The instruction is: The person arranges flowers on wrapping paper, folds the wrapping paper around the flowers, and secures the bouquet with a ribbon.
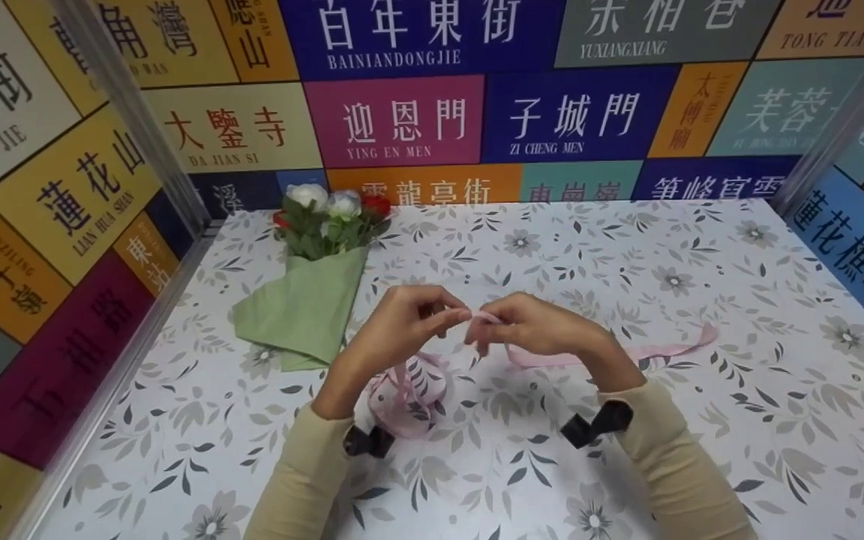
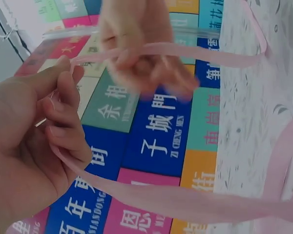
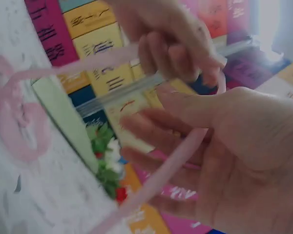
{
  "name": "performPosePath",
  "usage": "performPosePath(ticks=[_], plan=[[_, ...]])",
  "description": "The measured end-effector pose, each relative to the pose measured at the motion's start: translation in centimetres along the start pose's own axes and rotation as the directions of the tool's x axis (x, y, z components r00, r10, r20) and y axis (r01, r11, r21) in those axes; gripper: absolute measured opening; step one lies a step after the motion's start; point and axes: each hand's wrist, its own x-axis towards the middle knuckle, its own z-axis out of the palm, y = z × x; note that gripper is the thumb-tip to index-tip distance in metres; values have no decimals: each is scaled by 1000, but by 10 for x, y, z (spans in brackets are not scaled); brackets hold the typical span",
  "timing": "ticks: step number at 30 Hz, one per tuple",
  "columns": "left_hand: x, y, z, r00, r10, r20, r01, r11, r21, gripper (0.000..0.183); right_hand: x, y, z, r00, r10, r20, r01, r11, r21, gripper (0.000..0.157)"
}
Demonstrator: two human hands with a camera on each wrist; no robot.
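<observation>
A pink ribbon (image 2: 185, 197) runs between both hands. My left hand (image 1: 402, 319) pinches it between thumb and fingertips, and a length trails from below the fingers in the left wrist view. Close by on the right, my right hand (image 1: 533, 322) has its fingers (image 3: 146, 131) loosely spread, with the thumb apart from them. The ribbon passes across this hand by the thumb and hangs down past the palm in the right wrist view. Beneath the left wrist, a looped heap of pink ribbon (image 1: 409, 409) lies on the table; a tail (image 1: 672, 350) stretches out behind the right wrist.
A bouquet of white and red flowers (image 1: 334, 214) in green wrapping (image 1: 312, 300) lies at the table's back left. The table (image 1: 522, 487) has a leaf-patterned cover. Colourful sign-covered panels (image 1: 402, 120) enclose the back and sides.
</observation>
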Motion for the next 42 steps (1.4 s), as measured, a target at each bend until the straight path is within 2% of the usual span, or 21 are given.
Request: performPosePath(ticks=[4,8,11,14,17,21,24,27,29,32,34,36,38,39,40,42], plan=[[-12,-28,-21,990,-118,71,119,993,-8,20,-13,29,-27,999,38,-36,-34,993,114,30],[-37,-67,-51,964,-238,117,239,971,-2,24,-43,61,-53,986,109,-128,-86,981,172,34],[-60,-92,-79,946,-283,158,285,958,11,28,-69,82,-65,957,208,-202,-172,968,182,37],[-81,-109,-106,931,-324,168,317,946,63,30,-100,98,-76,920,311,-238,-287,949,134,37],[-99,-114,-134,911,-385,149,361,918,164,31,-134,110,-90,889,399,-226,-399,916,49,33],[-121,-112,-178,880,-454,138,407,872,272,32,-175,121,-107,852,454,-260,-488,869,-85,32],[-134,-109,-208,849,-520,99,454,811,368,36,-201,127,-117,809,485,-333,-545,831,-114,36],[-143,-109,-229,807,-589,48,510,735,446,40,-222,131,-122,761,524,-383,-598,795,-101,41],[-148,-111,-236,783,-622,11,546,697,465,38,-232,134,-123,739,535,-410,-624,773,-117,42],[-154,-119,-238,748,-662,-48,604,649,463,34,-243,139,-126,700,547,-460,-667,730,-147,46],[-160,-126,-235,715,-694,-81,643,608,466,33,-251,142,-128,670,547,-502,-692,706,-154,49],[-166,-134,-231,669,-737,-95,685,562,464,36,-258,146,-129,625,553,-552,-718,684,-127,55],[-170,-141,-225,634,-767,-94,709,529,466,37,-265,151,-129,581,552,-598,-738,668,-100,58],[-172,-144,-222,622,-778,-93,719,520,461,37,-269,154,-129,569,550,-611,-741,665,-92,58],[-172,-146,-219,617,-781,-93,722,515,462,37,-272,157,-129,562,553,-614,-747,659,-90,59],[-172,-150,-213,594,-799,-96,743,499,446,38,-277,164,-129,567,579,-586,-762,639,-105,60]])
